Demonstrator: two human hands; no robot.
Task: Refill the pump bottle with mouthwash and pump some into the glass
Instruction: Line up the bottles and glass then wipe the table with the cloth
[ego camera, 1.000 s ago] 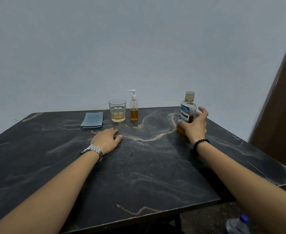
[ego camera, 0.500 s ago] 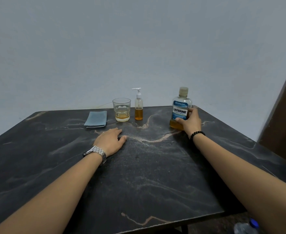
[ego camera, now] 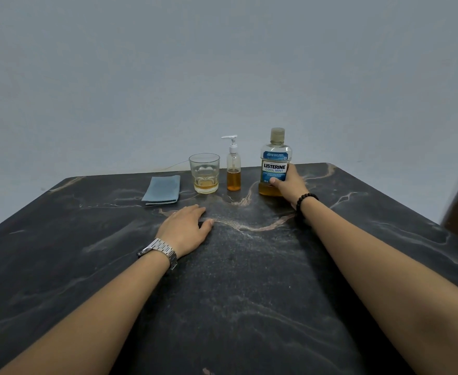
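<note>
Right hand [ego camera: 287, 185] on the mouthwash bottle [ego camera: 275, 161], left hand [ego camera: 185, 228] flat on the table [ego camera: 249, 280].

We see the right thumb and fingers wrapped round the bottle's lower half; it stands upright on the far side of the table, cap on, amber liquid low in the base. The left hand lies palm down with relaxed fingers, holding nothing. Pump bottle [ego camera: 233, 169] stands upright just left of the mouthwash bottle, pump fitted, roughly a third full. Glass [ego camera: 204, 173] just left of that, a little amber liquid in it. Folded blue cloth [ego camera: 162, 190] lies left of the glass.
</note>
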